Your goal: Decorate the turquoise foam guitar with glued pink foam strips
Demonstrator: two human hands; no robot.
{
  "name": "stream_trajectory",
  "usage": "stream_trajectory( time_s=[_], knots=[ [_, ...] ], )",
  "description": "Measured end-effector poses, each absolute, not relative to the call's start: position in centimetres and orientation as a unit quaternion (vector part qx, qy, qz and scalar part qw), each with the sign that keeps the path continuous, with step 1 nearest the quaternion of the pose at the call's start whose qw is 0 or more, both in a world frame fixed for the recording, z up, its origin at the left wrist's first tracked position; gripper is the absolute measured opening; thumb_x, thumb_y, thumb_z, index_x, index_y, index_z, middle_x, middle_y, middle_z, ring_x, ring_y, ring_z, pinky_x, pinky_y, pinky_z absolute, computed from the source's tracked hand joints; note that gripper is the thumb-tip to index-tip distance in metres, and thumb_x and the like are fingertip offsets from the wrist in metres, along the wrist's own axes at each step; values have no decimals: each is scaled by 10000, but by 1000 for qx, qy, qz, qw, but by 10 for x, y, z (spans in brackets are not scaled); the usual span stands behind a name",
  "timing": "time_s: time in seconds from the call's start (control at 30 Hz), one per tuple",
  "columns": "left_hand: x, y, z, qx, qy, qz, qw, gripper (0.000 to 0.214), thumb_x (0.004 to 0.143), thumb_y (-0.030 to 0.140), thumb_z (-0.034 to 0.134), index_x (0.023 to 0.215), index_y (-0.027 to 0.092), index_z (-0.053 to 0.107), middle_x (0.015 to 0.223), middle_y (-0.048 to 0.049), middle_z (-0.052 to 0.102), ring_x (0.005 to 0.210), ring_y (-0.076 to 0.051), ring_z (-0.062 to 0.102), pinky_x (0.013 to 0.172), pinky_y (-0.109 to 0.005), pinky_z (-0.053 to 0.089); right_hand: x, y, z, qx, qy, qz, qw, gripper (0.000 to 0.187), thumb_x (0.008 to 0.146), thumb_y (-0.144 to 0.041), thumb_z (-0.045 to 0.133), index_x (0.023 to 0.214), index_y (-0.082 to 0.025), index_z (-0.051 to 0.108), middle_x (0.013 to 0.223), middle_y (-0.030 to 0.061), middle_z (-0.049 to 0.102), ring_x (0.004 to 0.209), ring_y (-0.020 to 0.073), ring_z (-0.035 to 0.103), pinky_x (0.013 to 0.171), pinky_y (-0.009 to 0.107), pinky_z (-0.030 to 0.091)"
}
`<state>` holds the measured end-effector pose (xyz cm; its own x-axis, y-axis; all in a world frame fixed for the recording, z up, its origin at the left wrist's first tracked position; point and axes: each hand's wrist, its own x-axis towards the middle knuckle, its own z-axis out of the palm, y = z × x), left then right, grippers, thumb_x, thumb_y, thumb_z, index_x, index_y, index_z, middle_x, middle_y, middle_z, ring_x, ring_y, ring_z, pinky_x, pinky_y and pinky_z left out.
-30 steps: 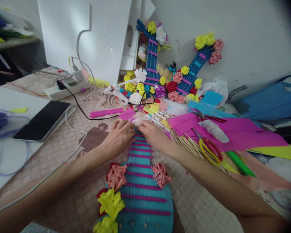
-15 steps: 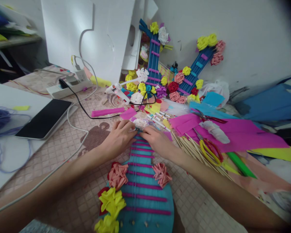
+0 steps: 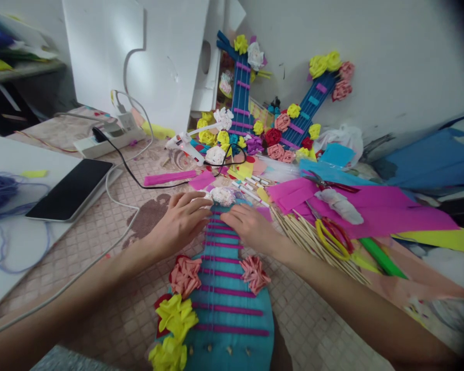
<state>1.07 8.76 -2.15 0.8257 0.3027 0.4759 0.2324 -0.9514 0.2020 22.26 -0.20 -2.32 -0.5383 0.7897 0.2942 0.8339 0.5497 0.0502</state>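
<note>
A toy guitar [image 3: 224,268] covered in teal paper lies toward me, with magenta strips across it and thin purple strings along its neck. Pink paper flowers sit on both sides of its body, and yellow ones line the lower left. My left hand [image 3: 187,219] rests at the left edge of the upper neck, fingers stretched and slightly apart. On the right side of the neck, my right hand [image 3: 253,226] has its fingers laid over the edge. White paper flowers [image 3: 222,196] show just beyond the fingertips, at the guitar's head. The undersides of both hands are hidden.
Two blue toy guitars [image 3: 242,98] with paper flowers lean at the back. A glue gun [image 3: 185,147] and power strip [image 3: 108,139] stand left of them. Wooden sticks [image 3: 313,242], scissors [image 3: 334,242] and magenta paper [image 3: 394,211] lie right; a phone [image 3: 71,190] lies left.
My fingers have moved apart from their close hold at the top of the neck, and the left fingers have straightened. The white flowers at the head show more. The view has shifted slightly.
</note>
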Motion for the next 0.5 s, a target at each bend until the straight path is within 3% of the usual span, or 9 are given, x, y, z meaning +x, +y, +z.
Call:
stream_trajectory(
  time_s=[0.17,0.5],
  knots=[
    [11,84,-20,956,130,254,73,109,909,174,499,921,190,606,1174,-60,655,1159,-264,501,952,-456,346,224,-5,-25,-454,-878,-88,124,208,985,-200,375,991,-152,577,822,50,597,821,184,516,713,306,408],
    [14,72,-20,969,95,206,103,263,878,67,395,1091,154,522,1253,-111,614,1257,-290,429,971,-504,347,221,-12,-23,-423,-885,-83,178,221,982,-171,361,987,-142,580,803,65,614,828,196,544,715,320,423]
  ],
)
